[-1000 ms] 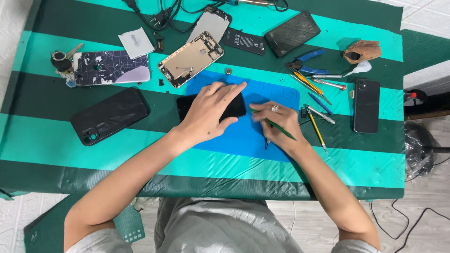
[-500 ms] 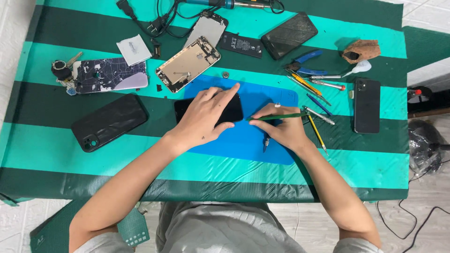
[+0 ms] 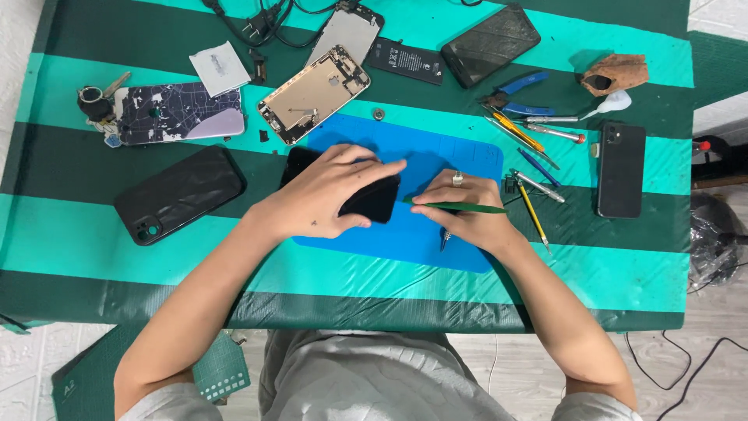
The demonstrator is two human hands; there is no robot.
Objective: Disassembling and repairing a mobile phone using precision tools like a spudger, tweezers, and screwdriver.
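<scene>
A green-and-teal striped cloth (image 3: 93, 257) is covering the table, with pale tiled floor showing at the edges. On it a blue work mat (image 3: 436, 156) is lying in the middle. The left hand (image 3: 327, 199) is pressing down on a black phone (image 3: 374, 201) on the mat, fingers spread over it. The right hand (image 3: 471, 214) is gripping a thin green pry tool (image 3: 460, 207), its tip pointing at the phone's edge. Screwdrivers (image 3: 538, 191) and an opened phone shell (image 3: 312, 93) are lying around the mat.
</scene>
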